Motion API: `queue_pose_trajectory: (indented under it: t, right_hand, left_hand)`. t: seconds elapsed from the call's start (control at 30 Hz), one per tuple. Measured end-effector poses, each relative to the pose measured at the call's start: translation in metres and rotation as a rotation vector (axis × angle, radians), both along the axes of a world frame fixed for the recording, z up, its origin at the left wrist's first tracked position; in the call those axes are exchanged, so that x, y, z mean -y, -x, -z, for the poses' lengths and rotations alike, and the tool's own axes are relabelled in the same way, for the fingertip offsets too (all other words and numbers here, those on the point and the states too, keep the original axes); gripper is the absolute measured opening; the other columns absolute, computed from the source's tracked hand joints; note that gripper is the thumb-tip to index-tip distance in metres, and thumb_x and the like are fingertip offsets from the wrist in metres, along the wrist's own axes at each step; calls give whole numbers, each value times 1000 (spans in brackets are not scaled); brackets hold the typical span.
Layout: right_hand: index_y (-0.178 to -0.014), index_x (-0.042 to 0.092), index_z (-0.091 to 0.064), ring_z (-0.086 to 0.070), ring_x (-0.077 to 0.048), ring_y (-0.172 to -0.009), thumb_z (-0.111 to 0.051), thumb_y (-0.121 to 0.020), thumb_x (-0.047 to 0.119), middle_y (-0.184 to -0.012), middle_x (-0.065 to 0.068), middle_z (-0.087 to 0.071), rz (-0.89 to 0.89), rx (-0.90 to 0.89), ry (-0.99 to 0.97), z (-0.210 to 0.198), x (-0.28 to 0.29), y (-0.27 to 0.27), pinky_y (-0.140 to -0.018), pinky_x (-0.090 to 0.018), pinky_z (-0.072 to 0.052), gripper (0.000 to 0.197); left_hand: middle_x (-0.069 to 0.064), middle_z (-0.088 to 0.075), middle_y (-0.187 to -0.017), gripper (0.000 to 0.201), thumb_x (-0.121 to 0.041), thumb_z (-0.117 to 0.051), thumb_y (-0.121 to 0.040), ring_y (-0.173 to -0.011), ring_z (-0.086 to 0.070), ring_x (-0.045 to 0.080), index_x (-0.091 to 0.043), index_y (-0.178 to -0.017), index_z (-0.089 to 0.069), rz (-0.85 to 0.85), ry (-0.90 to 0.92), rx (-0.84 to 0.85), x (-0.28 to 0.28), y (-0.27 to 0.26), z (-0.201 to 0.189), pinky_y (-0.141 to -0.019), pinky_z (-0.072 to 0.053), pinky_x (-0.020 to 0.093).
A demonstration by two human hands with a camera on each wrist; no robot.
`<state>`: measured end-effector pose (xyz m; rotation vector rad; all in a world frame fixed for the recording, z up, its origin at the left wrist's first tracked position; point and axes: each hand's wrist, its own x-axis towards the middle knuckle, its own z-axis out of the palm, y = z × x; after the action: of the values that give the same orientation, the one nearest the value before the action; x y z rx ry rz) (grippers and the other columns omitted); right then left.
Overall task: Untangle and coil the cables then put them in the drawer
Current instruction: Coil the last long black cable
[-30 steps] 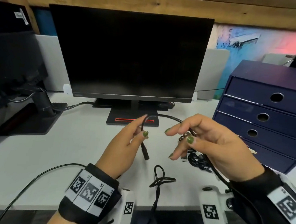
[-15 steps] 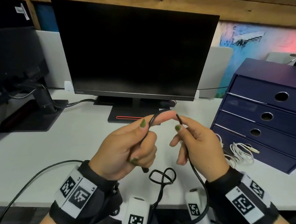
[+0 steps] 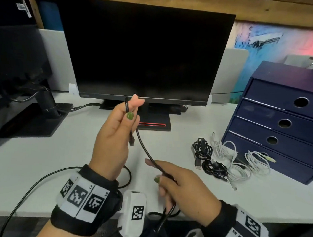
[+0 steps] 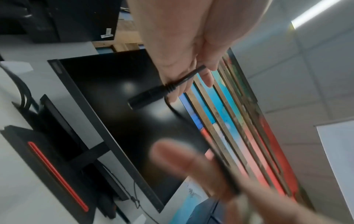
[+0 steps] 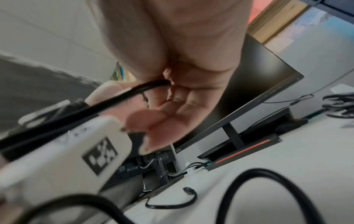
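A thin black cable (image 3: 144, 148) runs between my two hands above the white desk (image 3: 61, 148). My left hand (image 3: 123, 119) is raised in front of the monitor and pinches a fold of the cable near its barrel plug (image 4: 147, 97), which hangs below the fingers. My right hand (image 3: 168, 176) sits lower and nearer, and its curled fingers hold the cable (image 5: 122, 95) as it runs down off the desk edge. The blue drawer unit (image 3: 288, 124) stands at the right, all drawers closed.
Black cables (image 3: 205, 157) and white cables (image 3: 241, 165) lie bundled in front of the drawer unit. A black monitor (image 3: 142, 50) on its stand (image 3: 153, 123) fills the back centre. Another black cable (image 3: 36, 184) loops over the desk's near left edge.
My left hand has risen with the folded cable end. My right hand has slid down the cable toward me, so the stretch between the hands is longer.
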<state>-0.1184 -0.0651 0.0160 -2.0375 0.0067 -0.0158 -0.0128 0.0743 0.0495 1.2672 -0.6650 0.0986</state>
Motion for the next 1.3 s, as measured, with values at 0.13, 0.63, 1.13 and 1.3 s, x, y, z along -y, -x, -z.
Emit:
queue_pose_trajectory:
  t: [0.13, 0.63, 1.13, 1.3]
  right_hand:
    - [-109, 36, -69, -39, -4, -37, -50, -97, 15, -48, 7, -46, 40, 93, -78, -17, 6, 0, -45, -15, -36, 31]
    - [-74, 24, -74, -51, -9, -46, -73, -77, 10, -61, 2, -66, 376, 644, 126, -65, 47, -9, -47, -17, -43, 14]
    - [-74, 38, -63, -66, -23, -51, -53, -83, 1, -61, -3, -67, 150, 183, -80, -19, 5, -37, -53, -31, -53, 40]
    - [-106, 29, -57, -63, -10, -62, -51, -96, 16, -68, 0, -66, -53, -27, -54, 14, -14, -24, -70, -26, -52, 18]
  left_hand:
    - [-12, -63, -124, 29, -23, -38, -102, -113, -57, 3, -32, -122, -57, -45, -399, 182, 5, 3, 8, -91, -43, 13]
    - [-2, -34, -50, 36, -33, -35, -97, -44, -28, 11, -14, -95, -65, 516, -401, 1, 13, 33, -3, -45, -30, 18]
    - [-4, -42, -65, 40, -24, -46, -93, -49, -36, 7, -10, -129, -56, 717, 224, -222, 16, 30, -9, -56, -28, 25]
    - [-1, -69, -93, 34, -19, -33, -95, -80, -66, 14, -16, -126, -49, 383, 195, -103, 8, 18, -14, -80, -50, 25]
